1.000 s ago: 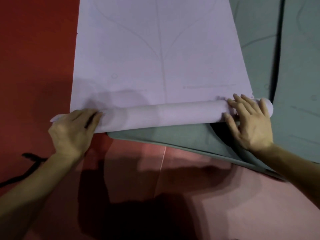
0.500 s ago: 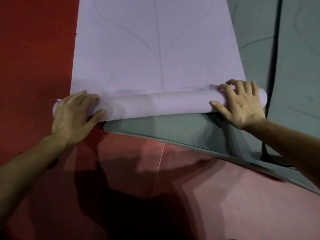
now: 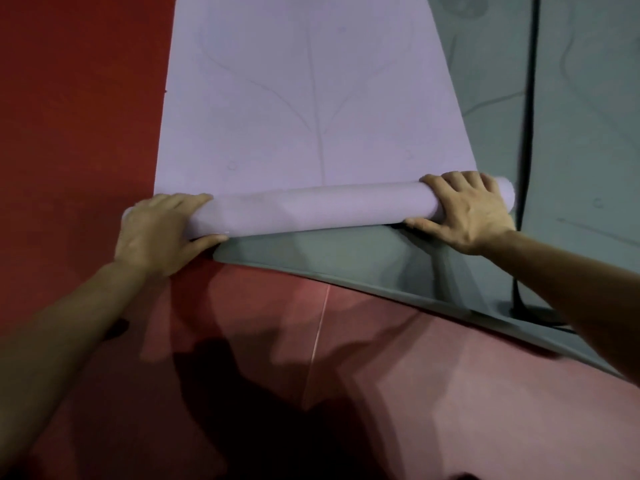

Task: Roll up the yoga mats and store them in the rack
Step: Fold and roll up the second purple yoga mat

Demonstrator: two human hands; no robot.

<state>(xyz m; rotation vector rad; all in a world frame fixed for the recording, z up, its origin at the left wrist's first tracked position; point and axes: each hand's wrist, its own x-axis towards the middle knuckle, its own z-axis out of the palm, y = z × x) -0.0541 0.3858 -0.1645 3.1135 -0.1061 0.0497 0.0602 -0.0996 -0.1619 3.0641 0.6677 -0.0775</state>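
Hidden: the far end of the purple mat [image 3: 311, 98] runs off the top edge. The left end of its roll [image 3: 311, 211] sits under the left hand [image 3: 156, 233]. The fingertips of both hands drop behind the roll's far side.
Unclear: dark line [image 3: 528, 150] at right, gap or strap, cannot tell.
Mat position: the roll lies crosswise at the mat's near end, partly over a grey mat [image 3: 346, 258] on red floor [image 3: 69, 98], with one hand at each end.
Left hand: fingers curved over the roll's top, thumb along its near side, arm stretched forward.
Right hand [image 3: 467, 209]: just inside the right end, fingers curled over, thumb stretched along the near lower edge.
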